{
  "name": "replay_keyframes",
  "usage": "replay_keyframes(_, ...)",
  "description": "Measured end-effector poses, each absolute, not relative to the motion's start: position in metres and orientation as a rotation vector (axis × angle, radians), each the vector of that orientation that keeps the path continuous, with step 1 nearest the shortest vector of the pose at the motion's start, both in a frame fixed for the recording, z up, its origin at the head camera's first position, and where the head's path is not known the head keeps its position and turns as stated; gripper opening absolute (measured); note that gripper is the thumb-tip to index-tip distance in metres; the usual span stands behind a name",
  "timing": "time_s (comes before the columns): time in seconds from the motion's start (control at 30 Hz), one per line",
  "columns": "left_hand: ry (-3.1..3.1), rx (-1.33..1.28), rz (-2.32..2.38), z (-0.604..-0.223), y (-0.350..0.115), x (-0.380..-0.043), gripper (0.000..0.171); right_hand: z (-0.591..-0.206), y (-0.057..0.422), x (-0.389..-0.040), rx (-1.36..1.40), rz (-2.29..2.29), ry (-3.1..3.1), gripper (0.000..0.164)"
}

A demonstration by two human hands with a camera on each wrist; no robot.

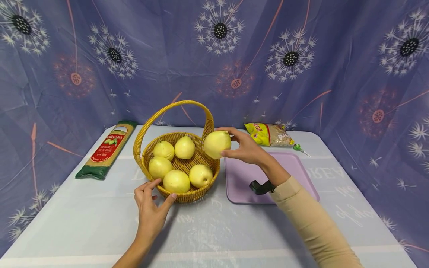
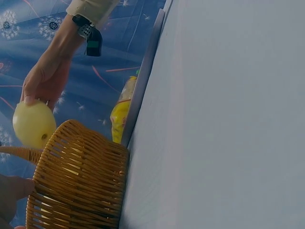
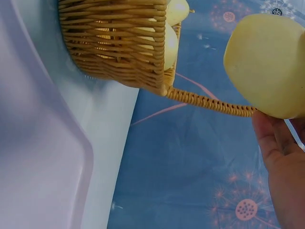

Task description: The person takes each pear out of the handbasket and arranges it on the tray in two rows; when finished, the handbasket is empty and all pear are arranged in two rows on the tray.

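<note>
A yellow wicker basket (image 1: pixel 182 199) with a tall hoop handle (image 1: pixel 174 104) stands left of centre, with several pale yellow pears inside, one of them (image 1: pixel 201 175) at its front right. My left hand (image 1: pixel 149 210) grips the front-left rim, thumb and index finger at the edge; the left wrist view catches only part of that hand (image 2: pixel 14 191) at the rim. Above the basket's right rim, my right hand (image 1: pixel 242 147) holds another pear (image 1: pixel 216 145) between thumb and fingers. Up close, this pear (image 3: pixel 267 67) shows large in the right wrist view, beside the handle.
Right of the basket lies a shallow lilac tray (image 1: pixel 241 186), partly under my right forearm. Behind it are a yellow food bag (image 1: pixel 268 134) and a green lollipop (image 1: pixel 297 147). At the back left lies a pasta packet (image 1: pixel 107 149). A dandelion-print curtain (image 1: pixel 167 56) surrounds the table.
</note>
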State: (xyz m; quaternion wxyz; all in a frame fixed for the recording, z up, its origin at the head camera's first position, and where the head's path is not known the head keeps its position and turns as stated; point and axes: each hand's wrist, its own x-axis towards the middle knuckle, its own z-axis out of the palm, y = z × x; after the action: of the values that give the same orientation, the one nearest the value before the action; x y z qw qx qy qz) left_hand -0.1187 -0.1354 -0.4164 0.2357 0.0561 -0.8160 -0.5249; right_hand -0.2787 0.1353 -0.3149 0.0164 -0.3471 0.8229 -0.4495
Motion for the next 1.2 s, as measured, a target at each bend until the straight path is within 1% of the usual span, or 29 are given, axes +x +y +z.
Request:
replay_keyframes(0.63,-2.247,0.175,-1.463,-0.418,-0.136,-0.12,0.058,-0.322,0.166,-0.279,-0.855,-1.455,2.657,0.067)
replay_keyframes(0.83,-2.247,0.175,-1.463,-0.417,-0.136,-0.12,0.058,-0.33,0.174,-0.283,-0.753,-1.433,2.695,0.068)
replay_keyframes(1.2,-2.244,0.172,-1.457,-0.418,-0.137,-0.12,0.058,-0.349,0.183,-0.295,-0.671,-1.367,2.765,0.068)
